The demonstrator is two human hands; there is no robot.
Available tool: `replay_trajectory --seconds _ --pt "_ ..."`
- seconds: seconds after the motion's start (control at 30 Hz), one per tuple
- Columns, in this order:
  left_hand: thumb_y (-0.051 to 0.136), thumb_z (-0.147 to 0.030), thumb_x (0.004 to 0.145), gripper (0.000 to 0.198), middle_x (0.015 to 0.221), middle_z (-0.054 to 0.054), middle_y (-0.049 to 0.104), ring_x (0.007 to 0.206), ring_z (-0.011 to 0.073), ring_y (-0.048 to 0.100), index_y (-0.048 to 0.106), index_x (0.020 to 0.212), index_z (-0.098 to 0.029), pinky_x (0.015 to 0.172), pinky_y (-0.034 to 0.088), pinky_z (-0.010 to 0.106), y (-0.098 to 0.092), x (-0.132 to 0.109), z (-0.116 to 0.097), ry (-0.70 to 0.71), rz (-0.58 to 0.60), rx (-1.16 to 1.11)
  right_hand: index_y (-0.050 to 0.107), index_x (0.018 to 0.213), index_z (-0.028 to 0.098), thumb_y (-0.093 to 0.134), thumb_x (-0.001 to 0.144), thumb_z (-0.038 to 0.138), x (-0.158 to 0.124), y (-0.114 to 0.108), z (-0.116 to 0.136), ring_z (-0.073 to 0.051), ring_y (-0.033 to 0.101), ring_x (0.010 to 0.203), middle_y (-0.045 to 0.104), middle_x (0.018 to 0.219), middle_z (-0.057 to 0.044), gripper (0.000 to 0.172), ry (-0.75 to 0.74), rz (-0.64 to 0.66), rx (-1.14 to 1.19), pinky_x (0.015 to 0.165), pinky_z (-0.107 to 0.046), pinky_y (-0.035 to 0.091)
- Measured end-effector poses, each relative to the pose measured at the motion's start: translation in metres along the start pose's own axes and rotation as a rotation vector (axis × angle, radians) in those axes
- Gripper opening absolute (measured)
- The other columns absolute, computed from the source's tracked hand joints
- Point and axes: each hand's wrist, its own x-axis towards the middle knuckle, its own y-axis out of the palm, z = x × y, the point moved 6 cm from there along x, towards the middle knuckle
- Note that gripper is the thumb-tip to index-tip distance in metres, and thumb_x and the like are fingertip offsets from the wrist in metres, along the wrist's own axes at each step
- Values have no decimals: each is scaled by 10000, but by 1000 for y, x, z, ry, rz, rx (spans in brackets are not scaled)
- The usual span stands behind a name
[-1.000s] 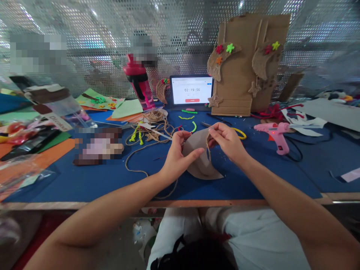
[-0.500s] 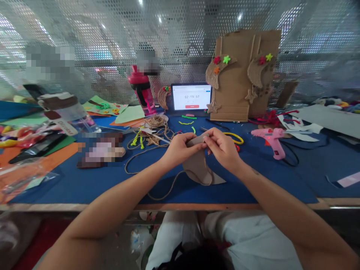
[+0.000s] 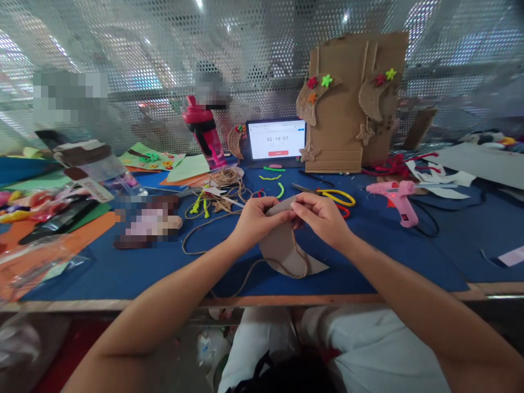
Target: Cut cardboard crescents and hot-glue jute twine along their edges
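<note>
1. Steadying the card crescent (image 3: 280, 249) over the table (image 3: 434, 256), the left hand's (image 3: 254, 222) grip holds its upper part, likely against twisting.
2. The right hand's (image 3: 321, 218) grip pinches narrowly there, seemingly pressing twine (image 3: 306, 264) onto the edge.
3. The glue gun (image 3: 403, 191) rests rightward, probably for reach.

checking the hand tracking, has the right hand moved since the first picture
Yes: judged against the pink glue gun, the right hand has shifted slightly left and toward the person, uncovering more of the scissors.
</note>
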Motion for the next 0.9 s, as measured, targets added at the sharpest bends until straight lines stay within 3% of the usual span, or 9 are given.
replay_trajectory --seconds 0.53,0.9 --pt "689 -448 701 359 524 -47 440 472 46 326 550 576 -142 416 237 174 3 -6 -1 0 31 -36 562 741 166 523 866 322 0 1 0 -73 557 532 544 629 30 204 13 7 -21 519 -201 474" --pt "710 -474 682 356 523 -38 444 477 58 350 596 614 -143 422 240 192 1 -6 3 -10 -37 -49 628 786 176 565 834 353 1 -4 -6 -78 528 535 595 676 13 194 10 -74 -67 502 -214 455"
